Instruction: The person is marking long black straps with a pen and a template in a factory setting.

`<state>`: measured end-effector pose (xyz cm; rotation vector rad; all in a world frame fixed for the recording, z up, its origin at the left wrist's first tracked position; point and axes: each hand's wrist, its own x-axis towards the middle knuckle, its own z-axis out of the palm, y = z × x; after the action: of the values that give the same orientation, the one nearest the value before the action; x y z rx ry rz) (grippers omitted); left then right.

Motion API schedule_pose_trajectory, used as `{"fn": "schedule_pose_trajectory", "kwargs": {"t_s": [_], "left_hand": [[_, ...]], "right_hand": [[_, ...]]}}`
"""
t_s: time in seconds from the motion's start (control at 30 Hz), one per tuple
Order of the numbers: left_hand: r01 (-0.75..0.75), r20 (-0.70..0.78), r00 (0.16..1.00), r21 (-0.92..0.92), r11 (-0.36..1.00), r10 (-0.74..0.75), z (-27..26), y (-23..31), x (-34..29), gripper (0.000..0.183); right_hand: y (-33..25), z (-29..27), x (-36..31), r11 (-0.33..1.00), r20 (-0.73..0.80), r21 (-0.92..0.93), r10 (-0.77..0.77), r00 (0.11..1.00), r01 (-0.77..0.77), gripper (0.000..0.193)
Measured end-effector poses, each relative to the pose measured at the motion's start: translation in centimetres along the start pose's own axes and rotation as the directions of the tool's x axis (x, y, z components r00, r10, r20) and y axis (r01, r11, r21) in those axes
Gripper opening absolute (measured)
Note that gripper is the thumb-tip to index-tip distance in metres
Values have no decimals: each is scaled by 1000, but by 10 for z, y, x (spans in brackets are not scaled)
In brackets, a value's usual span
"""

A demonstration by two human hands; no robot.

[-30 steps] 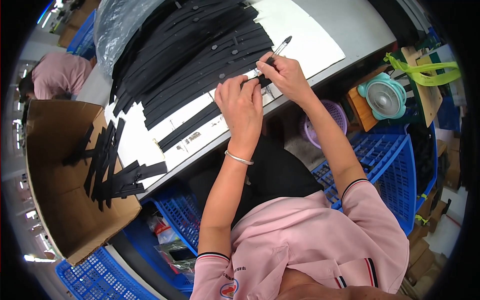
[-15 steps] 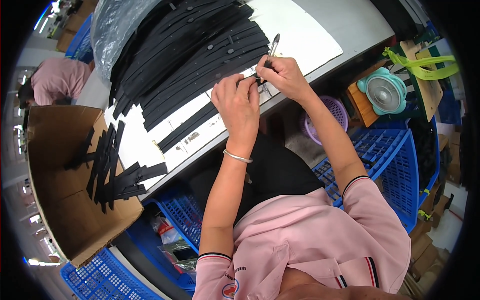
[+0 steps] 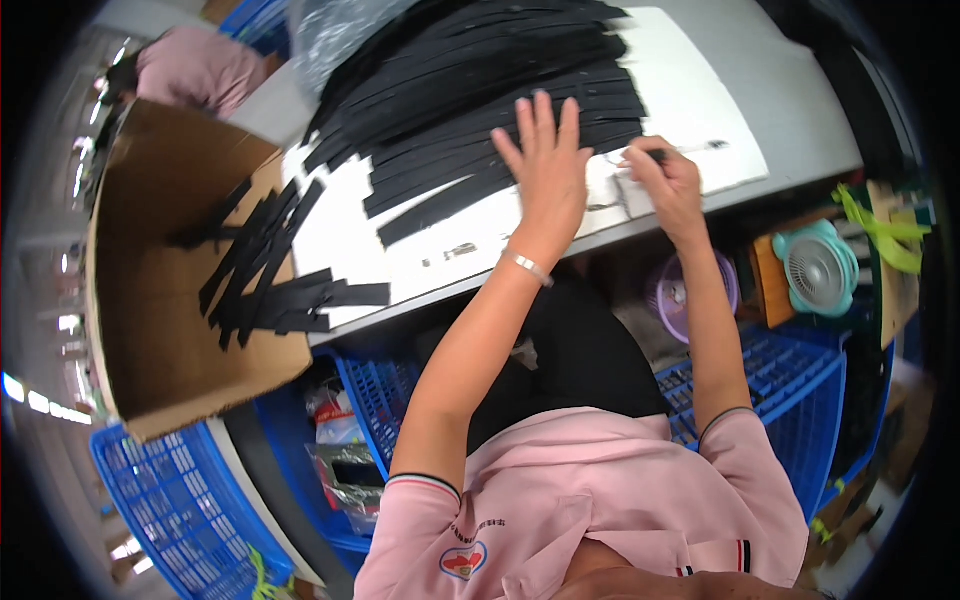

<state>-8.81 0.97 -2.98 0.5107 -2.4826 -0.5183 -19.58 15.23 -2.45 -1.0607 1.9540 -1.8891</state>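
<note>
Long black fabric strips (image 3: 440, 125) lie side by side on a white board (image 3: 700, 90) on the table. My left hand (image 3: 553, 180) is open, fingers spread over the front strips near their right part. Whether its palm presses on them I cannot tell. To its right, my right hand (image 3: 675, 190) is closed around a pen (image 3: 657, 155), close to the board's front edge. The pen lies nearly flat, its clear rear end out to the right and blurred. Dark marks (image 3: 460, 250) show on the board in front of the strips.
On the left, a cardboard box (image 3: 140, 330) has loose black strips (image 3: 265, 250) across its opening. Blue crates (image 3: 170, 500) stand below the table. Under its right side are a purple basket (image 3: 735, 290) and a teal fan (image 3: 818, 268). A person in pink (image 3: 195, 70) bends at the far left.
My left hand has opened and spread over the strips, away from the right hand. The pen has tipped from upright to nearly flat. The whole view has shifted, with the table further right.
</note>
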Motion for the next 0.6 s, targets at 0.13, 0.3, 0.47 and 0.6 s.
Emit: {"fn": "schedule_pose_trajectory", "kwargs": {"t_s": [0.13, 0.3, 0.47, 0.6], "left_hand": [[-38, -23, 999, 68, 997, 40, 12, -34, 43, 60], [-75, -67, 994, 133, 988, 85, 10, -49, 54, 59], [-80, -107, 992, -71, 994, 72, -21, -38, 16, 66], [36, -59, 997, -74, 997, -41, -86, -52, -49, 56]], "right_hand": [[-8, 1, 1, 996, 38, 24, 86, 996, -87, 15], [-11, 11, 5, 998, 30, -40, 51, 998, -50, 18], [-8, 7, 4, 995, 41, -65, 79, 996, -77, 19], [-11, 10, 5, 980, 60, -179, 101, 993, -89, 20]]}}
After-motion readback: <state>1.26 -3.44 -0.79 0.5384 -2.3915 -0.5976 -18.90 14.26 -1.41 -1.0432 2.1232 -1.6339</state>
